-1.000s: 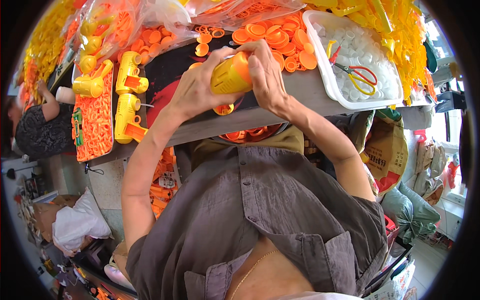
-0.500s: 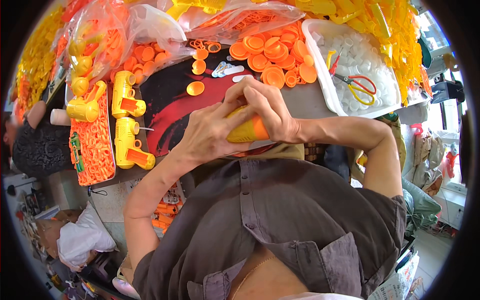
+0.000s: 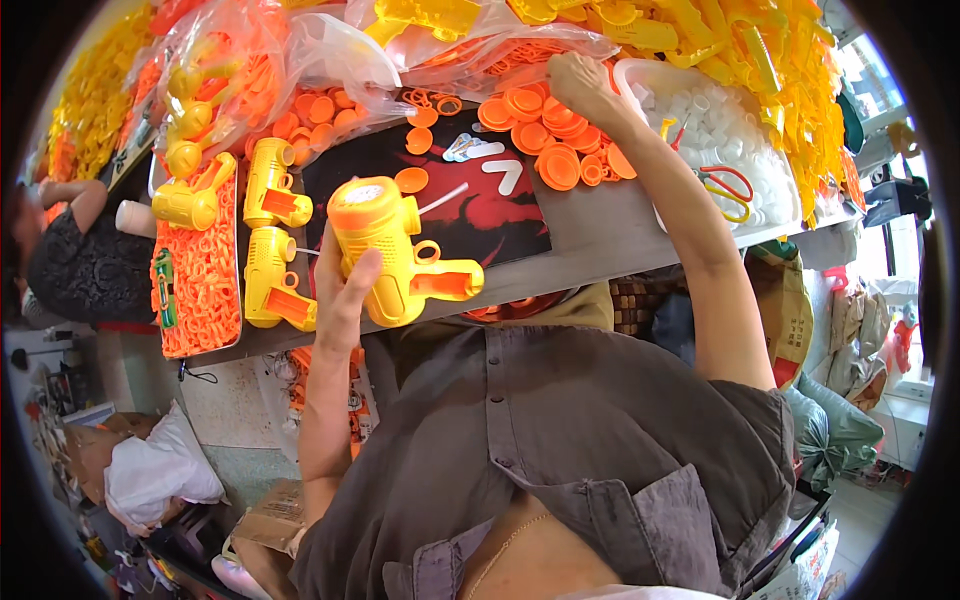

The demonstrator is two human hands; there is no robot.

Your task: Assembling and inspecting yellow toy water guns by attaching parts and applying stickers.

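Smooth, glossy yellow plastic on the toy (image 3: 395, 255), with an orange plastic cap and nozzle. Shiny orange plastic discs (image 3: 545, 135) in a heap. Thin, crinkled clear plastic bags (image 3: 330, 50), glinting. Glossy printed sheet (image 3: 470, 205) in red and black. Matt white plastic tray (image 3: 640, 75). Soft, matt grey cloth shirt (image 3: 560, 440), creased. Plastic-handled scissors (image 3: 725, 190).

- The toy gun (image 3: 400, 255) is showing yellow with an orange cap.
- The round caps (image 3: 545, 135) are glowing orange.
- The mat (image 3: 480, 215) is looking black and red, perhaps patterned.
- The scissors (image 3: 728, 190) are showing red and yellow handles.
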